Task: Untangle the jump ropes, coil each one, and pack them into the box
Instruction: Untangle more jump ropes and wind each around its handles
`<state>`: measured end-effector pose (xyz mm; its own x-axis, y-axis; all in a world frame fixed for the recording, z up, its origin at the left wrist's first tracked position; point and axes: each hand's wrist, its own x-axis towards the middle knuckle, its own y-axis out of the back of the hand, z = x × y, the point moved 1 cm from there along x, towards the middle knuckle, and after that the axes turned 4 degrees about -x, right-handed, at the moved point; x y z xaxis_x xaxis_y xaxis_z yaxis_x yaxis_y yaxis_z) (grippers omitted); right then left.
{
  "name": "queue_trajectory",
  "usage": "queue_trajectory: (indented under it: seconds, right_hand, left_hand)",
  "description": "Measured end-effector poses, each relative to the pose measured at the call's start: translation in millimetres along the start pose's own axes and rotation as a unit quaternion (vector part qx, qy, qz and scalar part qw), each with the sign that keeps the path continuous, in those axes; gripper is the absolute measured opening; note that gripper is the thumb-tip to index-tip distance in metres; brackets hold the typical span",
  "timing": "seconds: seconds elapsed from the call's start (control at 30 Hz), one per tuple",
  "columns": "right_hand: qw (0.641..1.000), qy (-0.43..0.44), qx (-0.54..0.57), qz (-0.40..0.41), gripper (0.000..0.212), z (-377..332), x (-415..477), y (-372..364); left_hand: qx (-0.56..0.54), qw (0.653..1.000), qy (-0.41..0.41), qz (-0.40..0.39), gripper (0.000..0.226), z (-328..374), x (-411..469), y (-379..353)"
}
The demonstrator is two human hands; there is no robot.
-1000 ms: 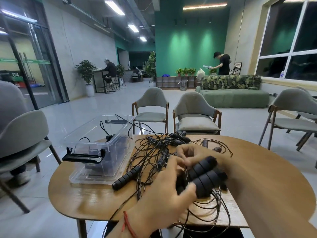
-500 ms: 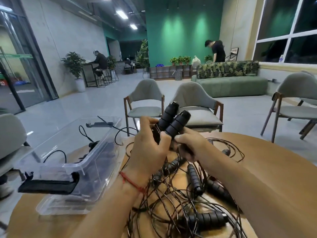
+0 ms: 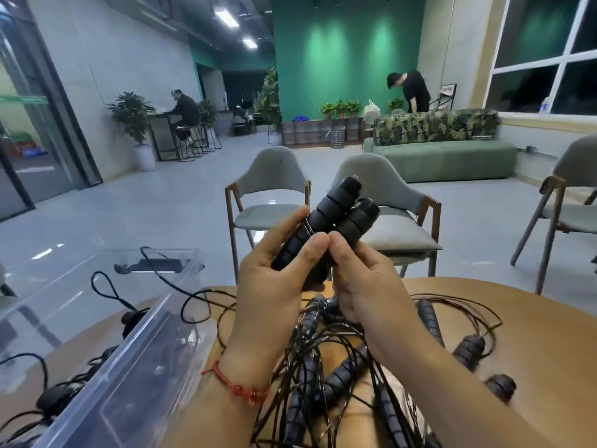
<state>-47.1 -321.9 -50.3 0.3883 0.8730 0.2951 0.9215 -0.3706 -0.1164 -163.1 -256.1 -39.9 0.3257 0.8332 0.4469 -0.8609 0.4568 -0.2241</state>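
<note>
Head view: both hands raised above the counter (image 3: 533,334).
Left hand (image 3: 274,286): fingers curled round two black handles (image 3: 336,218).
Right hand (image 3: 365,286): pinching the same pair (thumb tips touching).
Jump ropes (image 3: 339,367): tangled on the counter beneath.
Box (image 3: 113,350): clear, just left of the tangle.

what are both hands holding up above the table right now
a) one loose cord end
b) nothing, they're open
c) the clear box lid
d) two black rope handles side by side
d: the left hand and right hand both grip the black handles, held side by side above the table.
</note>
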Motion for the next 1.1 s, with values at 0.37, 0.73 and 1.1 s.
queue_trajectory:
  seconds: [0.37, 0.73, 1.1]
  right_hand:
    - [0.999, -0.017, -0.021, 0.029, 0.042, 51, 45, 9]
    - [0.996, -0.04, -0.082, 0.001, 0.046, 52, 47, 35]
    - [0.95, -0.176, -0.217, -0.138, 0.071, 29, 58, 44]
  left_hand:
    - [0.047, 0.998, -0.011, 0.041, 0.016, -62, 38, -7]
    - [0.119, 0.984, 0.059, -0.116, 0.066, -57, 38, 4]
    - [0.362, 0.908, -0.212, 0.011, 0.068, -60, 32, 17]
